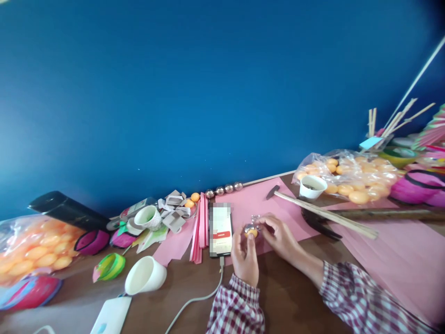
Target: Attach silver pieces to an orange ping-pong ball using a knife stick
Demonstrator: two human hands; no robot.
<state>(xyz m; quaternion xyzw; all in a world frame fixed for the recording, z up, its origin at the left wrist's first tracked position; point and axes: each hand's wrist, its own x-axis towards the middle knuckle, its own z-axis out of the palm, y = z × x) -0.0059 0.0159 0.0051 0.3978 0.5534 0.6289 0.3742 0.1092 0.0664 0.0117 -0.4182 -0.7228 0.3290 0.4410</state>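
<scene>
An orange ball partly covered with small silvery pieces [251, 231] is held in my left hand [245, 260], thumb in front and fingers behind. My right hand [280, 237] is closed at the ball's right side, thumb and fingers together; what they pinch is too small to make out. More silvery bits [255, 218] show just behind the ball. Left of my hands lies a phone [221, 227] with a lit screen and a cable plugged in. Several finished-looking silvery balls [228, 188] stand in a row against the wall.
A hammer [323, 212] lies on pink paper [292, 218] near a white cup [313, 187]. Bags of orange balls [358, 178] sit at both sides. Pink strips [200, 229], a white cup [146, 275] and a power bank [111, 316] are on the left.
</scene>
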